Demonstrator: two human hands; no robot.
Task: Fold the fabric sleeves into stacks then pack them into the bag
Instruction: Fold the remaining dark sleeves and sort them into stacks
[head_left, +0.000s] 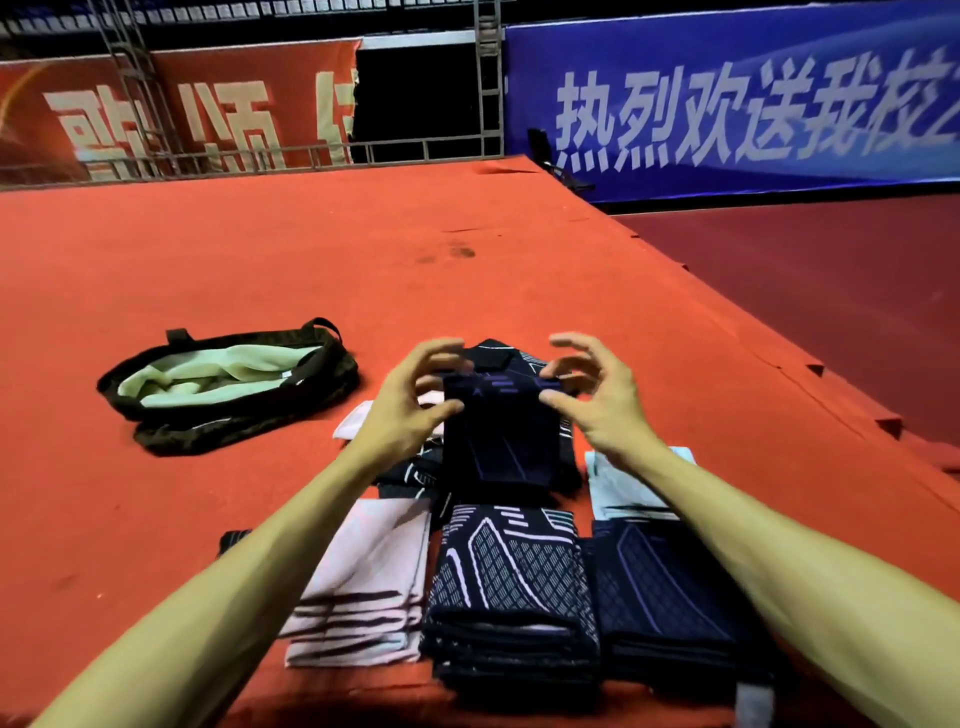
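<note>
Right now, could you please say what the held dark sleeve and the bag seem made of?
The dark sleeve looks like thin matte stretch knit: it hangs limp, with printed lines. The bag seems woven cloth, dark shell, pale green lining, slumped.

Matt knit cloth sleeve (501, 436) over rough red carpet (260, 249).

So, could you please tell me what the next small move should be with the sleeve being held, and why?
Probably lay the sleeve on the purple-lined stack, near right. The left hand and right hand pinch its top corners, it looks already folded, and its purple lines match that stack.
</note>
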